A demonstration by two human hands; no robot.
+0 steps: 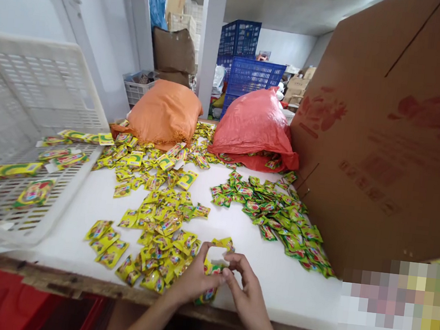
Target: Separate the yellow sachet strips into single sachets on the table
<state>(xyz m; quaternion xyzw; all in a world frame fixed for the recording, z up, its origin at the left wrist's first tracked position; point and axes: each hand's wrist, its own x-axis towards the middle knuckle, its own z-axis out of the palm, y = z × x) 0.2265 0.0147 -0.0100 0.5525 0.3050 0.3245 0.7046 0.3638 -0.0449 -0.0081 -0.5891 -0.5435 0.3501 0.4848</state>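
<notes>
A white plastic crate with holes [53, 93] leans at the left edge of the flat white table [93, 198]. Only a few long yellow packets [13, 169] lie in it. Next comes a big loose heap of small shiny yellow packets [161, 222], and behind it sits a fat orange sack [166, 111]. At the front edge the left hand [195, 278] and the right hand [247, 292] meet. Both pinch a little bunch of yellow packets [209, 292] between thumb and fingers, just above the table. Farther back is a puffy red sack [254, 124]. To the right lies a heap of small green packets [278, 214], apart from the yellow ones and touching a tall brown cardboard box [384, 152]. I think the gathering is far from done. One small bunch is in hand, few packets are in the crate, and most lie loose on the table.
</notes>
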